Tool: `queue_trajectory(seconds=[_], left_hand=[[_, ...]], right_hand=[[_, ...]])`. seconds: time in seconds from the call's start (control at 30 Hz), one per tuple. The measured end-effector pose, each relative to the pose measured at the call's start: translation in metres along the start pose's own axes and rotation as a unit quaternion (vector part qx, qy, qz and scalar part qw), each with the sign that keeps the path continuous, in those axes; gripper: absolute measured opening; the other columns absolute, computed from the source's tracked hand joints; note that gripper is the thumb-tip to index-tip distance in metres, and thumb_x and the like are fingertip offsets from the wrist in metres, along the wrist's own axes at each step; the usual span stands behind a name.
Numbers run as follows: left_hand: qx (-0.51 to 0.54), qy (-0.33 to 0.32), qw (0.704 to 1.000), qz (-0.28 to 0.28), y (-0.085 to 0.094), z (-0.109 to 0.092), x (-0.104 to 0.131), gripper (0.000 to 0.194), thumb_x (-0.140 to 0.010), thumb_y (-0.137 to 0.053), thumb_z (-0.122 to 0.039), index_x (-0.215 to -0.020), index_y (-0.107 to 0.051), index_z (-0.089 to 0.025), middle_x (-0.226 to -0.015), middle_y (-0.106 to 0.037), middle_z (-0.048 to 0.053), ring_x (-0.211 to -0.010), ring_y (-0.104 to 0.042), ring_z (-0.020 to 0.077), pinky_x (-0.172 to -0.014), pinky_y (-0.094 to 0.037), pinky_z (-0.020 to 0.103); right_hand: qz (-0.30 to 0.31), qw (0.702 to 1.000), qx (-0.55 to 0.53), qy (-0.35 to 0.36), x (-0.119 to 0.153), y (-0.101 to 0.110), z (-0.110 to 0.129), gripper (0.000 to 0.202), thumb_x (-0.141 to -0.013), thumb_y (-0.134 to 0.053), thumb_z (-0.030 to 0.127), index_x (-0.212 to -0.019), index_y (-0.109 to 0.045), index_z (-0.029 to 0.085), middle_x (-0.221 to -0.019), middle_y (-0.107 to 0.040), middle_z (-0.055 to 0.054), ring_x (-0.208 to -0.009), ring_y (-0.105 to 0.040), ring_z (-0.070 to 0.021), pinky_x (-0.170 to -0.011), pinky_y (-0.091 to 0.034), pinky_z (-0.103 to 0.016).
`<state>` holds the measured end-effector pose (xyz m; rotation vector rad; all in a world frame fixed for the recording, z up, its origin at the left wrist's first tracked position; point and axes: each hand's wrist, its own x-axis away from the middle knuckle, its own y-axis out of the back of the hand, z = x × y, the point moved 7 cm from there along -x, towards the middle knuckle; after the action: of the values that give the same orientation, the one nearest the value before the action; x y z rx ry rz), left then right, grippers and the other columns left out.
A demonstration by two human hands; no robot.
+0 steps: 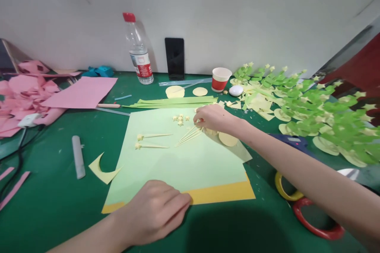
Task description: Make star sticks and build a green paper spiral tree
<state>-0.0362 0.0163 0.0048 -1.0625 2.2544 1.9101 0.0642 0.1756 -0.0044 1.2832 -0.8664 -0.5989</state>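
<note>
Fingers of right hand curling at upper ends of fanned pale-yellow sticks, pinch not discernible; left hand resting, fingers bunched together, across near edge of green sheet. Sticks lying on sheet; small stars clustering nearby; red-capped bottle standing beyond.

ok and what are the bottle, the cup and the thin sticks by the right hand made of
Bottle: probably plastic, clear and glossy, see-through at the neck.
Cup: likely paper, matt, with a thin pale rim.
Thin sticks by the right hand: matt, pale yellow; perhaps rolled paper, given their taper; too fine to tell.
</note>
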Motion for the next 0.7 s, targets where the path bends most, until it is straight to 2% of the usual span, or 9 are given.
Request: queue_trajectory(seconds=[0.13, 0.23, 0.3, 0.37, 0.4, 0.43, 0.5, 0.57, 0.7], left_hand=[[0.013, 0.030, 0.999, -0.006, -0.004, 0.007, 0.003, 0.023, -0.088, -0.038, -0.016, -0.083, -0.061, -0.017, -0.056, -0.065, 0.002, -0.047, -0.059, 0.0118, -0.048, -0.045, 0.020], [0.101, 0.134, 0.986, -0.005, -0.006, 0.020, 0.003, 0.026, -0.088, -0.038, -0.020, -0.081, -0.063, -0.018, -0.059, -0.066, 0.002, -0.049, -0.059, 0.0117, -0.048, -0.045, 0.019], [0.206, 0.256, 0.945, 0.006, -0.010, 0.034, 0.001, 0.025, -0.088, -0.040, -0.024, -0.081, -0.063, -0.019, -0.067, -0.068, 0.002, -0.057, -0.062, 0.0128, -0.051, -0.047, 0.018], [0.301, 0.380, 0.875, 0.004, -0.013, 0.047, 0.000, 0.023, -0.086, -0.043, -0.031, -0.087, -0.064, -0.020, -0.079, -0.069, 0.003, -0.068, -0.064, 0.0147, -0.058, -0.051, 0.020], [0.334, 0.427, 0.840, -0.005, -0.014, 0.051, -0.002, 0.025, -0.084, -0.044, -0.033, -0.094, -0.063, -0.020, -0.083, -0.069, 0.004, -0.064, -0.062, 0.0139, -0.060, -0.051, 0.023], [0.355, 0.451, 0.818, -0.028, -0.012, 0.054, -0.007, 0.028, -0.083, -0.045, -0.035, -0.100, -0.061, -0.019, -0.084, -0.068, 0.004, -0.058, -0.058, 0.0124, -0.061, -0.051, 0.025], [0.383, 0.461, 0.797, -0.075, -0.008, 0.057, -0.020, 0.030, -0.082, -0.048, -0.036, -0.104, -0.061, -0.020, -0.089, -0.066, 0.004, -0.061, -0.056, 0.0120, -0.066, -0.051, 0.026], [0.398, 0.452, 0.791, -0.107, -0.006, 0.056, -0.033, 0.025, -0.081, -0.049, -0.036, -0.096, -0.064, -0.021, -0.089, -0.065, 0.004, -0.065, -0.056, 0.0127, -0.069, -0.049, 0.026], [0.433, 0.412, 0.792, -0.123, -0.012, 0.048, -0.053, 0.015, -0.078, -0.054, -0.030, -0.075, -0.065, -0.020, -0.087, -0.064, 0.002, -0.073, -0.057, 0.0136, -0.073, -0.048, 0.024]], right_hand=[[-0.008, 0.999, -0.032, 0.033, -0.001, 0.004, -0.001, 0.025, -0.087, -0.050, 0.030, -0.104, -0.056, 0.014, -0.104, -0.058, -0.006, -0.089, -0.058, -0.0159, -0.076, -0.049, -0.036], [-0.044, 0.996, -0.079, 0.030, 0.006, 0.014, -0.003, 0.021, -0.086, -0.051, 0.029, -0.099, -0.057, 0.014, -0.100, -0.059, -0.005, -0.087, -0.057, -0.0155, -0.077, -0.048, -0.036], [-0.081, 0.989, -0.126, 0.014, 0.017, 0.022, -0.004, 0.014, -0.085, -0.052, 0.023, -0.091, -0.059, 0.013, -0.095, -0.060, -0.004, -0.085, -0.056, -0.0150, -0.076, -0.047, -0.035], [-0.120, 0.974, -0.191, -0.010, 0.033, 0.028, -0.003, 0.009, -0.082, -0.052, 0.016, -0.084, -0.060, 0.012, -0.088, -0.060, -0.005, -0.080, -0.055, -0.0138, -0.073, -0.045, -0.032], [-0.134, 0.963, -0.231, -0.023, 0.042, 0.029, -0.002, 0.009, -0.081, -0.051, 0.014, -0.082, -0.060, 0.012, -0.085, -0.061, -0.005, -0.075, -0.054, -0.0128, -0.070, -0.044, -0.029], [-0.141, 0.951, -0.273, -0.037, 0.051, 0.027, 0.000, 0.010, -0.080, -0.051, 0.015, -0.081, -0.061, 0.012, -0.081, -0.061, -0.004, -0.071, -0.053, -0.0116, -0.066, -0.043, -0.027], [-0.131, 0.921, -0.361, -0.063, 0.069, 0.017, 0.007, 0.013, -0.080, -0.050, 0.020, -0.079, -0.061, 0.013, -0.074, -0.062, -0.003, -0.061, -0.050, -0.0092, -0.058, -0.041, -0.023], [-0.110, 0.889, -0.437, -0.086, 0.085, 0.004, 0.015, 0.015, -0.079, -0.048, 0.023, -0.076, -0.060, 0.014, -0.070, -0.061, -0.002, -0.054, -0.048, -0.0075, -0.052, -0.039, -0.021], [-0.072, 0.834, -0.532, -0.128, 0.107, -0.017, 0.023, 0.016, -0.077, -0.047, 0.027, -0.072, -0.056, 0.015, -0.054, -0.049, 0.004, -0.045, -0.039, -0.0060, -0.042, -0.032, -0.018]])
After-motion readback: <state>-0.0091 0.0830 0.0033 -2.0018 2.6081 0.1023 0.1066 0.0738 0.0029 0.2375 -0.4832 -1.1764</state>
